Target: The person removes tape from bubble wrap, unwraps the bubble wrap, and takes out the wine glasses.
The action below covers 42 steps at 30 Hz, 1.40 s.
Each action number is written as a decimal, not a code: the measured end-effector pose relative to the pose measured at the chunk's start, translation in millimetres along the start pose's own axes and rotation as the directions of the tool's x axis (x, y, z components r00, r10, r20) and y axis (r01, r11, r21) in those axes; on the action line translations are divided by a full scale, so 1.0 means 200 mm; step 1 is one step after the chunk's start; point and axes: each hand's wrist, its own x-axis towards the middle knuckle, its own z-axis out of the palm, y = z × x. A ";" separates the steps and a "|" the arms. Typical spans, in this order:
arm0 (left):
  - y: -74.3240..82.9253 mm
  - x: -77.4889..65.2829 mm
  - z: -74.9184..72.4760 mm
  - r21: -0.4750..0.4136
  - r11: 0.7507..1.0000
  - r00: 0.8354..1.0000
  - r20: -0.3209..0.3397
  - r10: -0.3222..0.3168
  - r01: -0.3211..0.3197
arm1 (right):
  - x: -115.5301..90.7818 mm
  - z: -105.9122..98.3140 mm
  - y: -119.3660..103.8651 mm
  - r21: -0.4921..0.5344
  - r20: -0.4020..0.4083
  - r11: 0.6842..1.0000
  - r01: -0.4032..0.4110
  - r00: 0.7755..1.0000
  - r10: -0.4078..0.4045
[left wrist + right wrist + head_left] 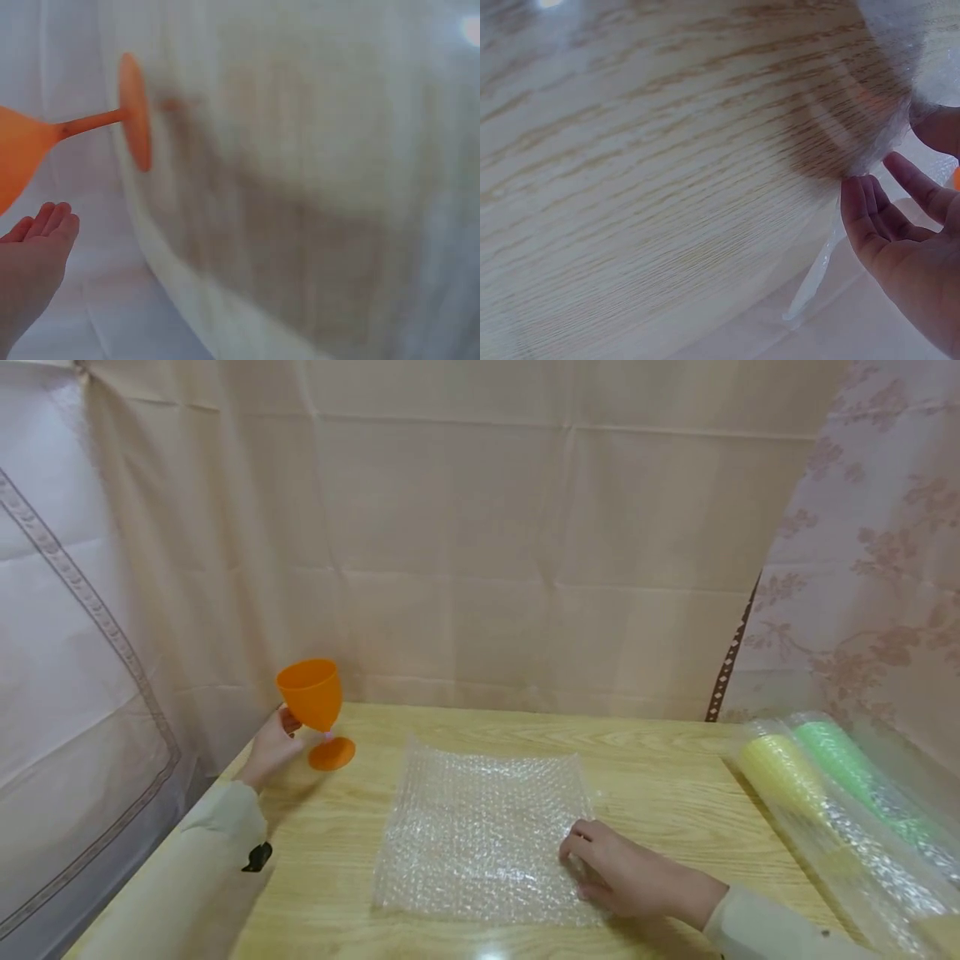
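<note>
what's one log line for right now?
left hand: beside orange goblet | right hand: touching right edge of bubble wrap | bubble wrap: lying on table

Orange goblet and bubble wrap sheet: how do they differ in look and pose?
The goblet is orange; the bubble wrap sheet is see-through. The goblet has a bowl, stem and round foot; the bubble wrap sheet is roughly rectangular. The goblet is bowl-up; the bubble wrap sheet lies mostly flat on the table. Each has a hand near: left hand by the goblet, right hand at the bubble wrap sheet.
</note>
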 end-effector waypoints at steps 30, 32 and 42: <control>0.25 -0.38 0.33 0.129 0.977 0.947 0.294 0.127 -0.171 | 0.01 -0.01 0.00 -0.007 0.012 1.000 -0.013 1.000 0.013; 0.29 -0.42 0.37 0.121 0.971 0.936 0.314 0.159 -0.206 | 0.01 -0.01 0.00 0.001 0.010 1.000 -0.010 1.000 0.010; 0.40 -0.57 0.51 0.173 0.884 0.860 0.373 0.349 -0.434 | 0.00 -0.01 0.01 0.030 -0.005 0.999 -0.022 1.000 0.022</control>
